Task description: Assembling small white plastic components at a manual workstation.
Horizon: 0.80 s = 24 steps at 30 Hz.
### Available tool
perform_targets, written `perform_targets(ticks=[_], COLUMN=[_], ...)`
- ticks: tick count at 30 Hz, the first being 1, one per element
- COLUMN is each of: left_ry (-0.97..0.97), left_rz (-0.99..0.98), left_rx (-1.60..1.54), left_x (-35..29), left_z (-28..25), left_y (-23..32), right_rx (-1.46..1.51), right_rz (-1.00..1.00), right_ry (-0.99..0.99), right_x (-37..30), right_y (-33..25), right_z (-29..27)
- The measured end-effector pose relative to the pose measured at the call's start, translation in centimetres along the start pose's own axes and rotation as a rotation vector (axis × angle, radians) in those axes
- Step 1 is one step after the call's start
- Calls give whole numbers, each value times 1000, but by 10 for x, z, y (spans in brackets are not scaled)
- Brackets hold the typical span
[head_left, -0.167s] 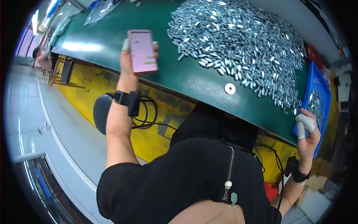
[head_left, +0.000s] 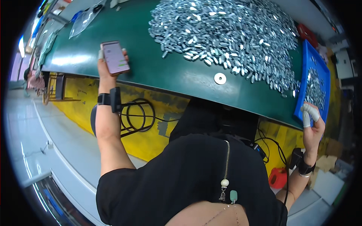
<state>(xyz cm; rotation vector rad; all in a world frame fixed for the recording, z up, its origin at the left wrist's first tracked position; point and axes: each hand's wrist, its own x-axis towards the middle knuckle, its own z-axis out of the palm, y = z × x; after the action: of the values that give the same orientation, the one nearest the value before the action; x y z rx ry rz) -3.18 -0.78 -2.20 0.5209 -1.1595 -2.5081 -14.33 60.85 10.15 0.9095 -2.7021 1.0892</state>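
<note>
Yellow flooring point(head_left: 85, 94) lay beneath and around one long green surface point(head_left: 166, 81), with one chair point(head_left: 60, 86) standing at its far left end.

Count of items: one phone point(head_left: 115, 58); one metal washer point(head_left: 216, 79); one large pile of small metal pieces point(head_left: 226, 32), too many to number; one blue tray point(head_left: 309, 56) at the right end, holding a smaller lot of similar pieces; one clear plastic bag point(head_left: 83, 24) toward the far left; one red container point(head_left: 278, 179) on the floor. Wrist straps numbered two, one per arm.

Condition of the hands: the left hand point(head_left: 105, 70) gripped the phone from behind, thumb along one side and fingers around the other, screen facing up, above the surface near its front edge. The right hand point(head_left: 313, 130) was at the near end of the tray, fingers bent and tips close together, two white finger covers visible; whether anything was pinched there could not be told.

Differences from the earlier frame: the phone had moved left, farther from the washer. The right hand, previously beside the pile's trailing end, had shifted away to the tray. The washer remained just beside the pile.
</note>
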Motion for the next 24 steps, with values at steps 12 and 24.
perform_targets(ticks=[12,24], left_ry=[199,517], left_rz=[-191,335], left_rx=[61,1173], left_x=[28,62], left_z=[-37,-133], left_y=[32,83], right_rx=[61,-97], right_rz=[232,178], right_ry=[26,-109], right_x=[-23,9], right_y=[34,91], right_z=[-1,54])
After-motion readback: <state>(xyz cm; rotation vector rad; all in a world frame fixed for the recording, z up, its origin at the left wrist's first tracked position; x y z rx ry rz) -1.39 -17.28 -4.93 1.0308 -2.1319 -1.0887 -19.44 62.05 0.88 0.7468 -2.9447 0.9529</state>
